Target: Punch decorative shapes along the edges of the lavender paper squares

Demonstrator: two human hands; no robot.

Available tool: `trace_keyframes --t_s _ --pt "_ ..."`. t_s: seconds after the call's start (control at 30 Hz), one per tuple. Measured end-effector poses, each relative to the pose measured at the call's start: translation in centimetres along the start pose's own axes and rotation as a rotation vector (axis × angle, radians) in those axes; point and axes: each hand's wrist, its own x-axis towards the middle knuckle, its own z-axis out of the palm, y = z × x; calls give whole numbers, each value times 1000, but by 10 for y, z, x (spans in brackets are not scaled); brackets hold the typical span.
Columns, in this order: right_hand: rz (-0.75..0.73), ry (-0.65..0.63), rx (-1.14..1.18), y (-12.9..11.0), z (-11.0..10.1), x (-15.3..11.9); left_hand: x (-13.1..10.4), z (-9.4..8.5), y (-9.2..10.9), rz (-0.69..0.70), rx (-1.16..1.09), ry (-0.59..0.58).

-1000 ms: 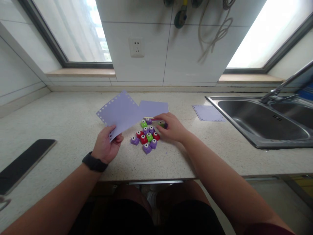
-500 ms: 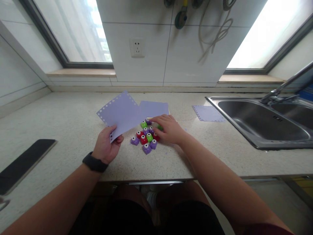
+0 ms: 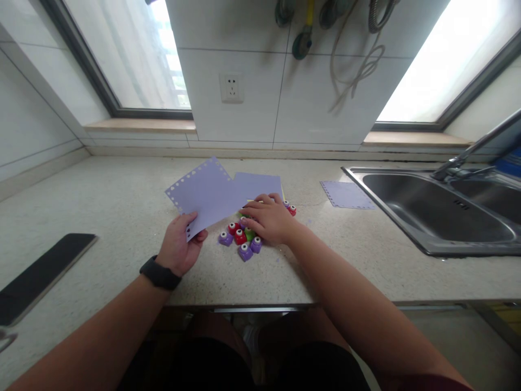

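Right hand has shifted leftward over the punches, grip unclear, while left hand pinches purple paper.

Right hand covers several punches; its grip can't be made out. Top motifs mostly too small to read. Left hand: partly behind held sheet. Left edge cuts black slab. 2 right-edge crops: tap, blue item.

There's open counter between the right hand and the sink, just one flat sheet lying towards the back! Between both hands, the raised paper and clustered stamps crowd any way through.
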Motion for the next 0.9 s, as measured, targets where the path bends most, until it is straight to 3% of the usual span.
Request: trace_keyframes --t_s 0.3,0.6,0.9 --pt "161 40 -20 19 -8 -17 -1 -1 -1 5 22 5" --pt "139 49 28 32 -1 -17 -1 0 -1 0 30 14" --pt "288 375 346 43 3 -11 -1 -1 -1 11 52 24"
